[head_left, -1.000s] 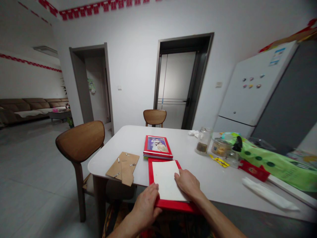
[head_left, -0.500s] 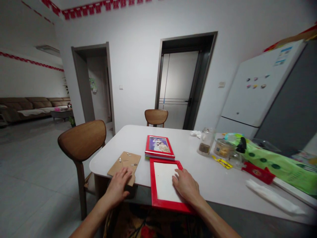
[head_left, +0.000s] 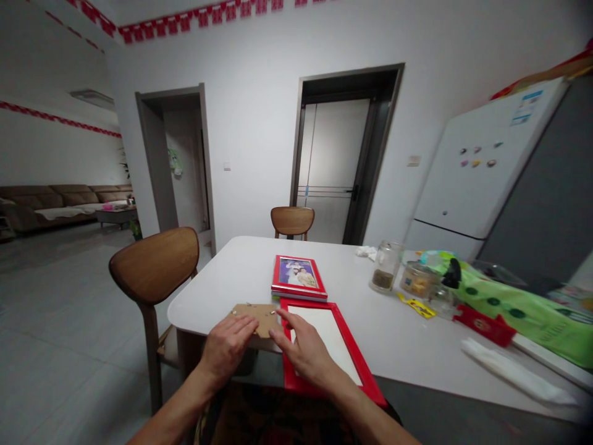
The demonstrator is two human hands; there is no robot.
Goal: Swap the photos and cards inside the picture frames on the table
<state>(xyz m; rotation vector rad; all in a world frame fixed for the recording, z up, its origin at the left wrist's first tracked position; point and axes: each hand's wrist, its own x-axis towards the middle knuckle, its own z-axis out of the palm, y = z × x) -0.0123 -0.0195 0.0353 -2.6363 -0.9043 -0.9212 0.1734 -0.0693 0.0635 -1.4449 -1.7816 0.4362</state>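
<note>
The brown backing board [head_left: 262, 320] with small metal clips is between my two hands, at the table's front edge. My left hand [head_left: 230, 341] grips its left side, fingers laid together over the top and the thumb out of sight. At the right side, my right hand [head_left: 303, 347] holds the board's edge between thumb and index finger, above the left part of the red frame [head_left: 353, 346]. That frame lies on the table with a white panel [head_left: 330, 330] inside it, its near end over the table edge.
Behind the red frame lie stacked frames with a photo [head_left: 299, 274]. A glass jar [head_left: 385, 266], a food container [head_left: 418, 278], a yellow packet [head_left: 419, 306], a green bag [head_left: 509, 296] and a white roll [head_left: 516, 372] are at the right. A wooden chair [head_left: 157, 262] stands at the left.
The backing board has turned and shifted right, now with both hands on it. My right hand has moved left from the white panel to the board. The red frame's near end has swung slightly right.
</note>
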